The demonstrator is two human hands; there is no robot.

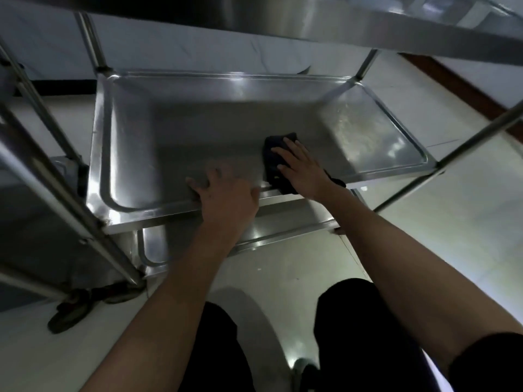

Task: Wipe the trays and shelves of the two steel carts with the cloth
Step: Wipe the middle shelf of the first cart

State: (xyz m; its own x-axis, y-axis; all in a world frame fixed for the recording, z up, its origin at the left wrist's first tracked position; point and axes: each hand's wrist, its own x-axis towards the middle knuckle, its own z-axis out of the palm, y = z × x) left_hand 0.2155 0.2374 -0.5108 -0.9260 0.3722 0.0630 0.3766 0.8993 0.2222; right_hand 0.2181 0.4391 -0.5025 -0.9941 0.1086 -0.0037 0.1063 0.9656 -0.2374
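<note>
A dark, crumpled wiping cloth (276, 162) lies on the middle shelf tray of a steel cart (198, 128), near the tray's front edge and right of its centre. The cloth is bunched into a rough oblong whose long axis runs from the front rim back into the tray, and its near end drapes over the front lip. The tray itself is a shallow rectangular steel pan with a raised rim, its long axis running left to right across the view.

The right hand (300, 168) presses flat on the cloth, with the fingers (285, 152) straight and spread, pointing away from the person toward the back left of the tray. The left hand (226, 196) rests on the tray's front rim, left of the cloth and apart from it; its fingers lie over the rim onto the tray floor, blurred, so how tightly they hold the rim cannot be told.

One cloth shows. Three steel levels of this cart are visible: the underside of a top shelf (311, 21), the middle tray, and a lower tray (283, 224) beneath it. Part of a second steel cart (42, 171) stands at left, with a dark caster wheel (68, 315) on the pale tiled floor (438, 227).
</note>
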